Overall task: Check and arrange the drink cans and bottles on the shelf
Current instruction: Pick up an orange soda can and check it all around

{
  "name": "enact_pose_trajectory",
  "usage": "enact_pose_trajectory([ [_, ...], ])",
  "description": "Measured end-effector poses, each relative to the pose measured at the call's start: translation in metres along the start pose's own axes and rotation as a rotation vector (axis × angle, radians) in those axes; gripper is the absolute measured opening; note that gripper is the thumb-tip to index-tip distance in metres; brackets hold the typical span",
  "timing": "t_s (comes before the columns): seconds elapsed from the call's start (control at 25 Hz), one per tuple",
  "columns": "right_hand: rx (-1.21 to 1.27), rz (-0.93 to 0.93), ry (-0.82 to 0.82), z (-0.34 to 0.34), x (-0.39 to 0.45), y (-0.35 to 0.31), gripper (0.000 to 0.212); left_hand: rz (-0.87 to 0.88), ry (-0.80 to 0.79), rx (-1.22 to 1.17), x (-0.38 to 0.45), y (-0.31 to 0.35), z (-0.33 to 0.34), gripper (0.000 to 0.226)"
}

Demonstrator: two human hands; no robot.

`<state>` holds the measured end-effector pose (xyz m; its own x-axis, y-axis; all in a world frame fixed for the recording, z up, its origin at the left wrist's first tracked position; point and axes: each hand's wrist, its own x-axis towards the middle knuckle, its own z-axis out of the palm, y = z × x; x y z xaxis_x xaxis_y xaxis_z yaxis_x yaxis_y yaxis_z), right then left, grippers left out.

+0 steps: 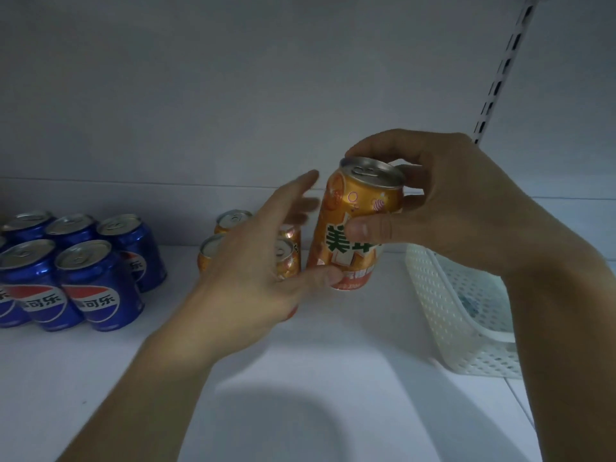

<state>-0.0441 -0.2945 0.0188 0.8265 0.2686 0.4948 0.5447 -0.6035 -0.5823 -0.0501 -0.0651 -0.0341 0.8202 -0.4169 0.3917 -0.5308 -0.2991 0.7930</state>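
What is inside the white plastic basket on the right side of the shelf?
Through the white basket wall, only something pale with bluish marks shows faintly; what it is cannot be told. The right hand, holding the orange can, covers the basket's far part.

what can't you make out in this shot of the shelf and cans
- Orange cans on the shelf, head view: the left hand covers most, so no count.
- Held orange can: the right hand hides part of the label.
- Blue cans: left edge cuts the group off.
- White basket: contents too dim, right forearm in front.
- Left fingertips: motion-blurred.
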Motion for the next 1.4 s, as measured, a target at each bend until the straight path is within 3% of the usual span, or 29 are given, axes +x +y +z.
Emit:
enact_pose_trajectory([
  [0.16, -0.063, 0.229, -0.117, 0.015, -0.009, -0.007, 0.069, 0.028, 0.182, 0.326, 0.004, -0.029, -0.017, 0.037],
  [0.28, -0.197, 0.273, -0.158, 0.033, -0.01, 0.003, 0.067, 0.017, 0.163, 0.445, 0.006, -0.042, -0.017, 0.02],
  [0.64, -0.347, 0.306, -0.154, 0.073, -0.008, 0.015, 0.067, -0.028, 0.077, 0.515, 0.008, -0.056, -0.016, 0.023],
  [1.4, -0.418, 0.305, -0.174, 0.081, -0.006, 0.023, 0.07, -0.023, 0.093, 0.491, 0.009, -0.06, -0.016, 0.022],
])
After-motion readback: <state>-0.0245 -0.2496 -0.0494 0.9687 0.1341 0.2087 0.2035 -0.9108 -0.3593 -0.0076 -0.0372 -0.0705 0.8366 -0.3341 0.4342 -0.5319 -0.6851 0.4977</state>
